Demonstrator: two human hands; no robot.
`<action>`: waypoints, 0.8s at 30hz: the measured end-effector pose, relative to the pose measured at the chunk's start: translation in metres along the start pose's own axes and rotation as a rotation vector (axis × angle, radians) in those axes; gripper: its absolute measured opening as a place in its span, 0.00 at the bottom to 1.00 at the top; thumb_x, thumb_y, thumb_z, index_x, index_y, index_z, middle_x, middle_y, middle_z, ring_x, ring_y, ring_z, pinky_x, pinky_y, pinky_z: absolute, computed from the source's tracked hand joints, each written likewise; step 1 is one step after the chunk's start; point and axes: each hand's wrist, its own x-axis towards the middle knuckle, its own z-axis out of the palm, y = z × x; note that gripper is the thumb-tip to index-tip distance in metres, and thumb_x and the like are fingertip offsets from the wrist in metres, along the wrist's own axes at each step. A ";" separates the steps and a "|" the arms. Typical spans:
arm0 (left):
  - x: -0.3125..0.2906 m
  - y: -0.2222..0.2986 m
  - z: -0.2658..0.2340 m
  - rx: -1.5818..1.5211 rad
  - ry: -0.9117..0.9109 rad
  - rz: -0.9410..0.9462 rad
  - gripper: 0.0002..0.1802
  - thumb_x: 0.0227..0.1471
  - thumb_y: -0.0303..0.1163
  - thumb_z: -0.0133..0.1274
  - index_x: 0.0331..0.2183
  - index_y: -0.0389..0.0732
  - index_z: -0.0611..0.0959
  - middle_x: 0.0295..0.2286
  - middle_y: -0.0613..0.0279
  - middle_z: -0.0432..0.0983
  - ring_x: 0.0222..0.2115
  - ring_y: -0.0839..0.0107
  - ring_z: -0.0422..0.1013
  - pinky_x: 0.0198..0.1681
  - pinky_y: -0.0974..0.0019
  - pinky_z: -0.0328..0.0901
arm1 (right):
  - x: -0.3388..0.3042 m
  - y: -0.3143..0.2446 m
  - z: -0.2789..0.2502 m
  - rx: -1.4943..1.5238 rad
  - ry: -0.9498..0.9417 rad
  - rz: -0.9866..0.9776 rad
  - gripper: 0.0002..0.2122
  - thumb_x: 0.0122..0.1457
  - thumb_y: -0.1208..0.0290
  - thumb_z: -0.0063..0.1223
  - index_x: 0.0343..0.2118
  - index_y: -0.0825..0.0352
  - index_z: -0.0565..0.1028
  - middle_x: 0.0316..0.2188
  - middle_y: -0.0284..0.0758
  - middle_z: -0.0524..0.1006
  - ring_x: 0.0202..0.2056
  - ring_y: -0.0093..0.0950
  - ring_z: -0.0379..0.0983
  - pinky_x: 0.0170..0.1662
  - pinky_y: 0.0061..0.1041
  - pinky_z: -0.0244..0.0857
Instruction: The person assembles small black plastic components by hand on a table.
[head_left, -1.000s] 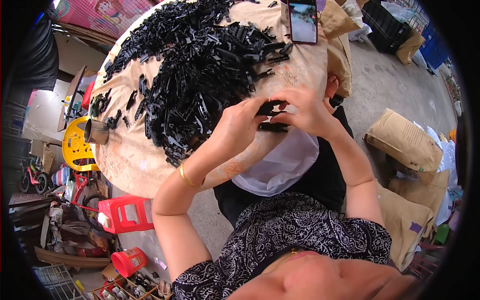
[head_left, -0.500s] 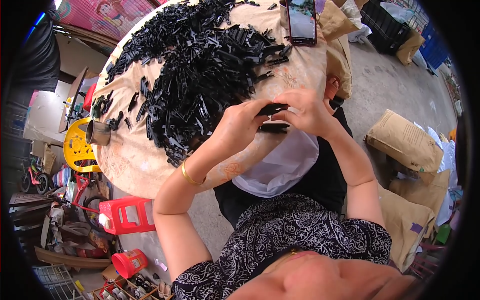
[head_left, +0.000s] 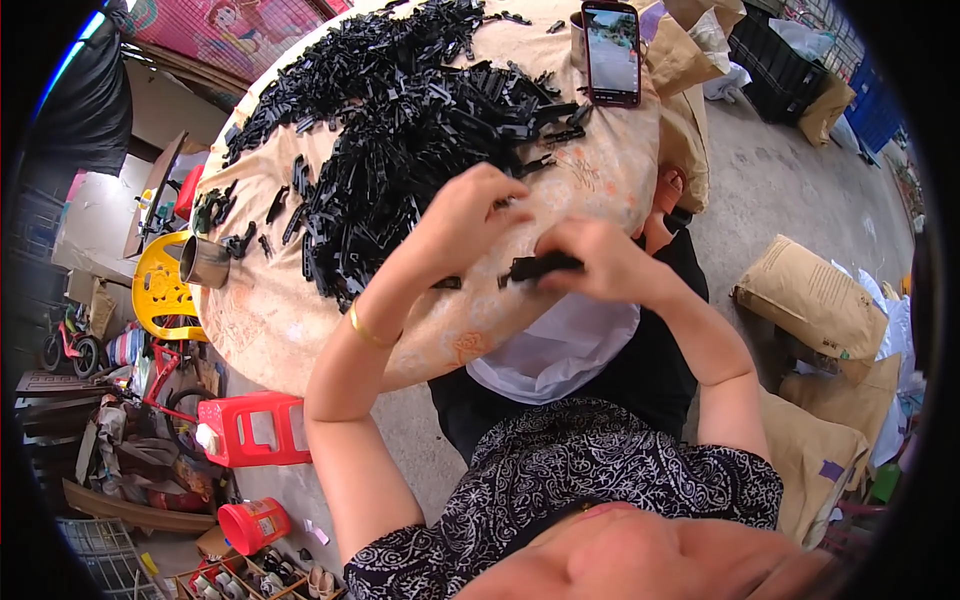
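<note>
A large heap of small, narrow black plastic parts (head_left: pixel 400 140) covers much of the round table. My left hand (head_left: pixel 468 215) is over the heap's near right edge, somewhat blurred. Its thumb and fingers are bent and apart, and nothing shows between them. A dark, elongated plastic part (head_left: pixel 540 266) is in the fingers of my right hand (head_left: pixel 600 258), above the table's near edge. My palm and fingers hide some of it. Below my right hand, a white bag (head_left: pixel 560 350) with a wide mouth sits at my lap.
A peach patterned cloth (head_left: pixel 260 330) covers the table. A phone (head_left: pixel 612 55) leans upright at the back right; a metal cup (head_left: pixel 204 262) stands at the left edge. Brown paper sacks (head_left: pixel 810 298) lie on the right floor. A red stool (head_left: pixel 255 430) and yellow chair (head_left: pixel 165 285) are left.
My hands, together around a dark part before, have come apart. The left has moved left and up toward the heap; the right has lowered slightly with a part. The view has shifted slightly.
</note>
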 end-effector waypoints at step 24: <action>0.038 0.000 -0.001 -0.406 0.597 -0.135 0.14 0.50 0.36 0.56 0.32 0.37 0.72 0.21 0.59 0.71 0.15 0.75 0.68 0.18 0.71 0.61 | 0.051 0.071 -0.001 -0.452 0.248 0.007 0.06 0.49 0.76 0.53 0.32 0.65 0.76 0.29 0.33 0.72 0.36 0.34 0.66 0.42 0.29 0.63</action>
